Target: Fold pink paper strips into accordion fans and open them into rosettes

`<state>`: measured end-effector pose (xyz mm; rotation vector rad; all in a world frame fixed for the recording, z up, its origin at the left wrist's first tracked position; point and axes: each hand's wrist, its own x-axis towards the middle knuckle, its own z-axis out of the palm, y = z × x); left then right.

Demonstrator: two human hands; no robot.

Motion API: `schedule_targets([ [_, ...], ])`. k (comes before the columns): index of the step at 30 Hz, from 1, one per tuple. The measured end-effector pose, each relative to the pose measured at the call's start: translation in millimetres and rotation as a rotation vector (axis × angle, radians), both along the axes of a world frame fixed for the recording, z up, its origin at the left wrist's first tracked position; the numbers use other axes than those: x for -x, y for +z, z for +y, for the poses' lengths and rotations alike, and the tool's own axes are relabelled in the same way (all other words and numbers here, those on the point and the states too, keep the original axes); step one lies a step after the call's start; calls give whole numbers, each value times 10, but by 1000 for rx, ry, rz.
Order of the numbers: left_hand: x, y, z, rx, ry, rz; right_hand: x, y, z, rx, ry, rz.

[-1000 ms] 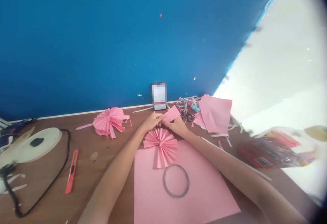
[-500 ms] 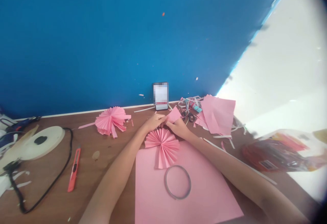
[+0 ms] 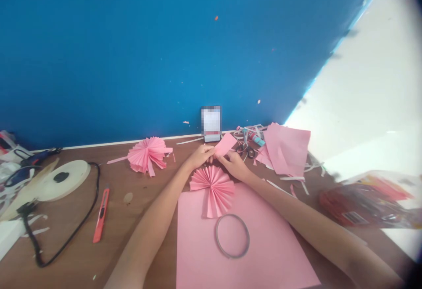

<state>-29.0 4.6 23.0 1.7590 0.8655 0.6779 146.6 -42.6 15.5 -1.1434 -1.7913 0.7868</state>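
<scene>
Between my two hands is a small piece of pink paper (image 3: 226,144), held up over the far part of the table. My left hand (image 3: 201,156) pinches its left end. Fingers bent, my right hand (image 3: 233,163) grips its lower right edge. Just below the hands lies a pleated pink paper fan (image 3: 212,188), spread partly round, resting over the top of a large pink paper sheet (image 3: 201,249). A thin grey ring (image 3: 248,240) lies on that sheet. Farther left sits another pleated pink rosette (image 3: 147,155) with paper strips sticking out.
An orange cutter knife (image 3: 100,216) and a black cable (image 3: 79,229) lie left, by a white disc (image 3: 70,186). A phone (image 3: 211,124) leans on the blue wall. Right are scissors (image 3: 245,147), a glue tube (image 3: 257,139), pink sheets (image 3: 290,150) and a plastic bag (image 3: 359,203).
The pink paper piece has turned and shows more of its length between my hands. My right hand has shifted slightly down along it. The whole view has swung a little to the left.
</scene>
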Motion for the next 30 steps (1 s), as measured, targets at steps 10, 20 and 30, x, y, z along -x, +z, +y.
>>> schedule_targets([
  [10, 12, -29, 52, 25, 57, -85, -31, 16, -5, 78, -90, 248],
  [20, 10, -3, 21, 75, 37, -45, -101, -77, 62, 92, -350, 553],
  [30, -15, 38, -11, 123, 82, -193, -83, -75, 49, 124, -264, 547],
])
